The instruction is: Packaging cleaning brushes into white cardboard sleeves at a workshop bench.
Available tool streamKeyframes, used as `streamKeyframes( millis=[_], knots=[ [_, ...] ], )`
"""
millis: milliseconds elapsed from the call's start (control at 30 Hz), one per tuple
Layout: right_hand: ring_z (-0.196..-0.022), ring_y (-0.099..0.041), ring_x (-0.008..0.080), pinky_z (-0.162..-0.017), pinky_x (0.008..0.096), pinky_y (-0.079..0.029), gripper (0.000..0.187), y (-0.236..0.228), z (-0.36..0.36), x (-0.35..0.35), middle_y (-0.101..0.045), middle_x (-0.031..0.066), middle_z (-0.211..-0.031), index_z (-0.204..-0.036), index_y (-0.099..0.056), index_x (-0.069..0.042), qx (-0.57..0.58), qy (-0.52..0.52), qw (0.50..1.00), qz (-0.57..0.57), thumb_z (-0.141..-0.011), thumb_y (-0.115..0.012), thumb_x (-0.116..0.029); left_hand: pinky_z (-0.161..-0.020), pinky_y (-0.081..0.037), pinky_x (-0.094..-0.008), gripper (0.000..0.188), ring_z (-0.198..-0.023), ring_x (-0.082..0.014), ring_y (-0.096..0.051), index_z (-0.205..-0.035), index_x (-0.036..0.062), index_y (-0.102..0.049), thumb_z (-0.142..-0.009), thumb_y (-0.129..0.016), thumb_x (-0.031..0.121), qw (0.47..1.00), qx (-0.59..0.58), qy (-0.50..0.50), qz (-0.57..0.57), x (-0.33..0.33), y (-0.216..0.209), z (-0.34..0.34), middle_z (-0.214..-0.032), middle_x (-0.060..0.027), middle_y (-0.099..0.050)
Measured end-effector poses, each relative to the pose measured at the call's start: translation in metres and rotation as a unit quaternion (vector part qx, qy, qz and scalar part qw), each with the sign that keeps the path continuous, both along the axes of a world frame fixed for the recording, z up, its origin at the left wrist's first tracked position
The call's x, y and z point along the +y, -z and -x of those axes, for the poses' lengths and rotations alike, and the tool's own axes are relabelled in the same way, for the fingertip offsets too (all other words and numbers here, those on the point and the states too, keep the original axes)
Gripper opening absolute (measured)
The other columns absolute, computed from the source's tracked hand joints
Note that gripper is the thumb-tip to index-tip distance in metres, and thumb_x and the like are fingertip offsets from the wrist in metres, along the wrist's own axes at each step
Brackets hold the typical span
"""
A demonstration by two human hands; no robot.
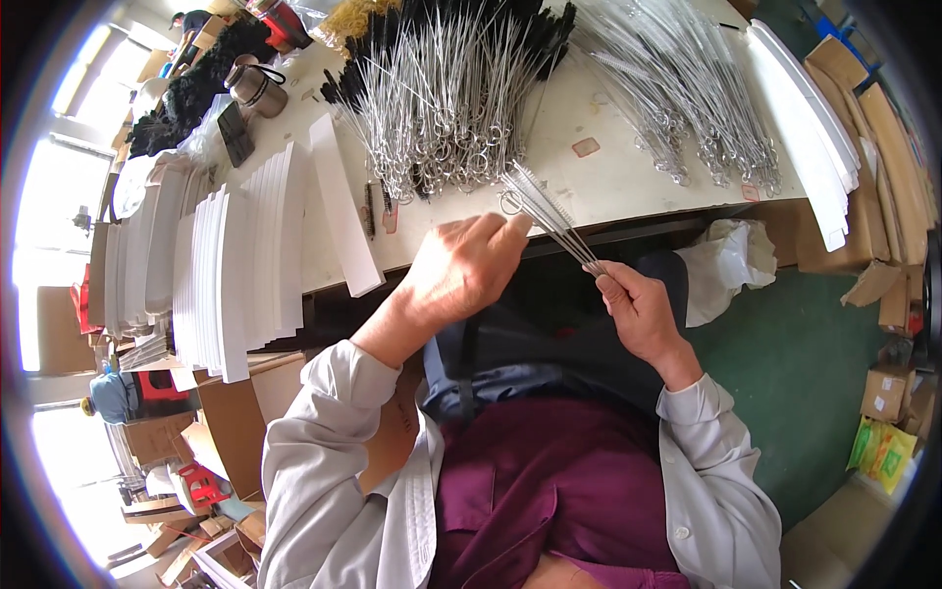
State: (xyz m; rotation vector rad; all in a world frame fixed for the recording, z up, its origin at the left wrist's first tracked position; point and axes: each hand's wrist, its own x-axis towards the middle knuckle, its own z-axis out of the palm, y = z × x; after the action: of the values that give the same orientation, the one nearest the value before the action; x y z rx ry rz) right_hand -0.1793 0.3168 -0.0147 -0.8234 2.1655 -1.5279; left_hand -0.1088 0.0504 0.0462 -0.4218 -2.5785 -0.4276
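Wire brushes (554, 222) bunched in the right hand (640, 312), by the table's (628, 196) near edge.
It clamps the bare stems, likely to keep the bristles clear; the left hand (469, 263) is curled just left, around what I cannot tell. Beyond, a heap (442, 128) of brushes lies rings nearest, presumably for easy reach.

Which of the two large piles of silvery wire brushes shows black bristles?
The left silvery wire-brush pile, black at the back; the right pile shows whitish bristles.

Left hand (469, 263), fingertips hidden, brush pile (442, 103) cut off above
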Motion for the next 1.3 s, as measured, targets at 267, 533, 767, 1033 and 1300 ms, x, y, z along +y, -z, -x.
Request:
streamKeyframes(
  millis=[267, 533, 767, 1033, 1300],
  knots=[
    [-0.064, -0.050, 0.0067, -0.058, 0.0260, -0.042, 0.020, -0.003, 0.001, 0.014, -0.063, 0.0066, -0.072, -0.115, -0.072, 0.001, 0.007, 0.017, 0.999, -0.030, -0.105, -0.061, -0.011, -0.085, -0.056, -0.0509, 0.054, -0.095, -0.0417, -0.071, -0.104, -0.0023, -0.067, -0.088, -0.075, 0.048, 0.878, -0.098, -0.468, 0.033, -0.084, -0.008, -0.040, -0.095, -0.0232, -0.073],
    [-0.060, -0.040, 0.0061, -0.052, 0.0267, -0.035, 0.022, 0.011, -0.008, 0.000, -0.050, 0.0016, -0.065, -0.112, -0.072, 0.002, -0.039, -0.015, 0.999, -0.018, -0.107, -0.061, -0.016, -0.087, -0.057, -0.0482, 0.069, -0.097, -0.0412, -0.073, -0.097, -0.0099, -0.071, -0.075, -0.079, 0.055, 0.788, -0.288, -0.543, -0.032, -0.117, 0.005, -0.050, -0.098, -0.0267, -0.074],
    [-0.061, -0.040, 0.0057, -0.053, 0.0251, -0.034, 0.023, 0.012, -0.012, 0.000, -0.050, -0.0011, -0.065, -0.113, -0.072, 0.002, -0.030, -0.022, 0.999, -0.024, -0.108, -0.059, -0.017, -0.064, -0.057, -0.0346, 0.043, -0.070, -0.0171, -0.070, -0.079, -0.0045, -0.068, -0.079, -0.081, 0.037, 0.766, -0.228, -0.471, -0.373, -0.146, 0.010, -0.083, -0.074, -0.0095, -0.068],
    [-0.057, -0.041, 0.0032, -0.051, 0.0231, -0.034, 0.028, 0.004, -0.007, 0.003, -0.048, -0.0045, -0.064, -0.114, -0.071, 0.002, -0.105, -0.005, 0.994, 0.015, -0.110, -0.056, -0.021, -0.081, -0.060, -0.0313, 0.045, -0.094, -0.0170, -0.071, -0.129, -0.0054, -0.055, -0.091, -0.074, 0.006, 0.793, -0.160, -0.253, -0.530, -0.079, 0.008, -0.097, -0.106, -0.0117, -0.070],
    [-0.051, -0.036, 0.0000, -0.042, 0.0188, -0.025, 0.032, -0.031, 0.042, 0.008, -0.054, -0.0031, -0.072, -0.118, -0.070, 0.000, -0.255, 0.116, 0.945, 0.167, -0.111, -0.055, -0.028, -0.084, -0.058, -0.0376, 0.057, -0.095, -0.0348, -0.071, -0.125, 0.0003, -0.063, -0.070, -0.078, 0.001, 0.946, -0.192, -0.167, -0.200, -0.017, 0.016, -0.127, -0.109, -0.0184, -0.067]
  ],
)
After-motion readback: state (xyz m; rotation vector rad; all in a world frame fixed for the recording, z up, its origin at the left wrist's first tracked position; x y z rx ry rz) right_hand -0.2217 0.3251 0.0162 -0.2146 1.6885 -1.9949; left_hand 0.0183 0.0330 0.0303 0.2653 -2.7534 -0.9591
